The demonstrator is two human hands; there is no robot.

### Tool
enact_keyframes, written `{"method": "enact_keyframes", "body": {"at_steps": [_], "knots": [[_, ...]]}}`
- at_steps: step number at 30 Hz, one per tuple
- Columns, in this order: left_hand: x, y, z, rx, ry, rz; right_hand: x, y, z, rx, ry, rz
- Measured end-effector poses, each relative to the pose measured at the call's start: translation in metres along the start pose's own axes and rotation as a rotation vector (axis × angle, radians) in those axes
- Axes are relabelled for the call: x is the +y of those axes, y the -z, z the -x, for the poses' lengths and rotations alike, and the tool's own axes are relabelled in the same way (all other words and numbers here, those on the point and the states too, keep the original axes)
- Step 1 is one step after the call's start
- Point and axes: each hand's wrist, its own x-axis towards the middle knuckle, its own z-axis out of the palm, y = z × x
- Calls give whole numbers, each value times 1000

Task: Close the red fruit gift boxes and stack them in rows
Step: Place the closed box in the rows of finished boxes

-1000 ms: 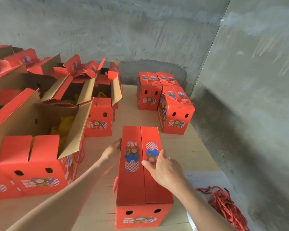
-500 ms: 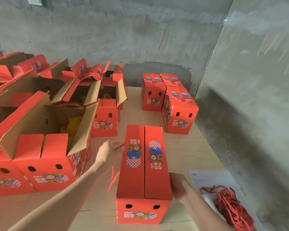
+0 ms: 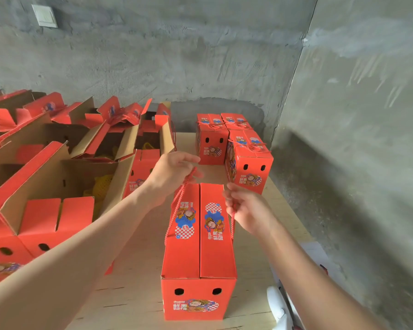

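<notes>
Closed red gift box stands mid-tabletop, flaps flat; left hand pinches left rope handle above lid, right hand grips right rope handle. Tied boxes behind, open boxes left.

Red box (blue, checkered print), grey wall

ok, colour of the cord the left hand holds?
Red, a twisted cord, matching the box; clearest in head view.

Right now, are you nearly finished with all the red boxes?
Not nearly. A few closed red cardboard boxes stand together by the wall, ropes on top. The left hand and right hand hold the red rope handles of the closed middle box. Many open-flapped red boxes wait on the left.
</notes>
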Motion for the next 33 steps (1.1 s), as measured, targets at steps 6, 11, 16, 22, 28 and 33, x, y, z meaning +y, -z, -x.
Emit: {"method": "enact_keyframes", "body": {"at_steps": [6,11,16,22,28,33], "knots": [[10,-3,4,33,-249,-392,-19,-62,18,-238,199,646],[7,8,12,23,-334,-587,-21,-84,17,-290,-84,526],[-19,18,29,290,-299,-427,-40,-93,14,-223,-99,564],[-77,-4,68,-99,-27,-406,-79,-111,20,-122,8,511],[-32,9,48,138,-256,-130,-136,-157,54,-244,462,671],[-17,7,29,263,-315,-229,-152,-162,55,-171,594,694]]}}
